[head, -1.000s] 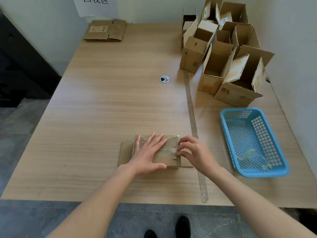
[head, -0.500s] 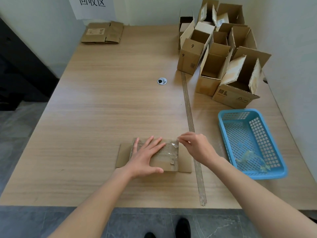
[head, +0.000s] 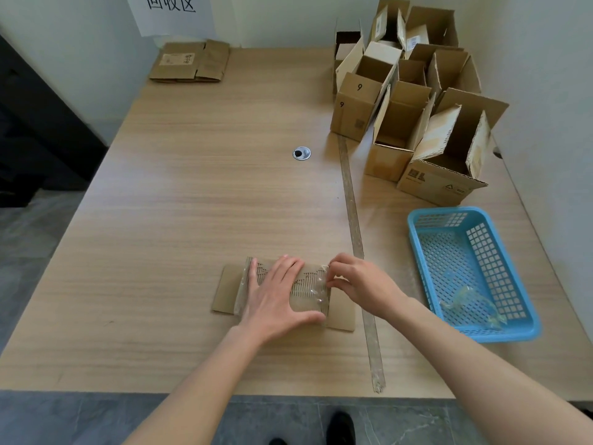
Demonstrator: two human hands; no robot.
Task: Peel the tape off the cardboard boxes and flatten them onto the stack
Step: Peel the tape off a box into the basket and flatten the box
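A flattened cardboard box (head: 226, 292) lies near the table's front edge, its top face torn and covered with clear tape (head: 322, 285). My left hand (head: 276, 297) presses flat on the box with straight fingers. At the box's right end, my right hand (head: 359, 284) pinches the edge of the tape with curled fingers. The stack of flattened boxes (head: 191, 61) sits at the far left corner under a paper sign. Several open boxes (head: 404, 123) stand at the far right.
A blue plastic basket (head: 481, 335) at the right holds crumpled clear tape (head: 467, 305). A long strip of tape (head: 356, 239) runs along the table from the open boxes to the front edge. A round cable grommet (head: 301, 153) sits mid-table.
My right hand lifted toward the box's far right corner, then came back down onto the tape edge at the right end. My left hand stayed pressed on the box.
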